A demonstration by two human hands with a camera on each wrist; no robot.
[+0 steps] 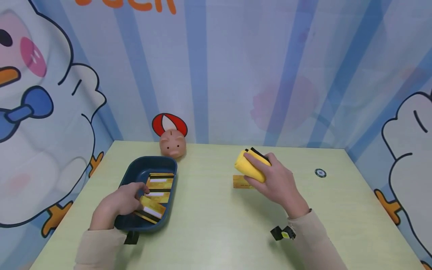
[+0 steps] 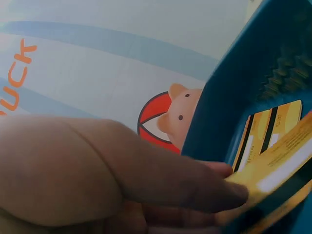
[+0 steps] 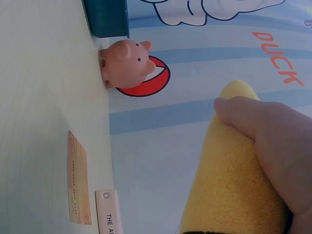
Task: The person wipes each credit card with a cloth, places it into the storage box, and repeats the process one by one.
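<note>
My left hand [image 1: 121, 200] reaches into a dark blue tray [image 1: 129, 176] and pinches the edge of a gold bank card [image 1: 152, 207] between thumb and fingers. The card is tilted, its black stripe and white strip facing up. Other gold cards [image 1: 160, 182] lie in the tray beyond it. My right hand [image 1: 278, 183] grips a folded yellow cloth [image 1: 243, 165] with black edging, raised above the table. Below that hand, another gold card [image 1: 239, 182] lies on the table, partly hidden in the head view.
A pink piggy bank [image 1: 173, 144] stands just behind the tray. A round dark chip [image 1: 320, 173] lies on the right of the table. The right wrist view also shows a pale lettered object [image 3: 107, 212] near the card. A printed fabric backdrop [image 1: 229, 75] rises behind the table.
</note>
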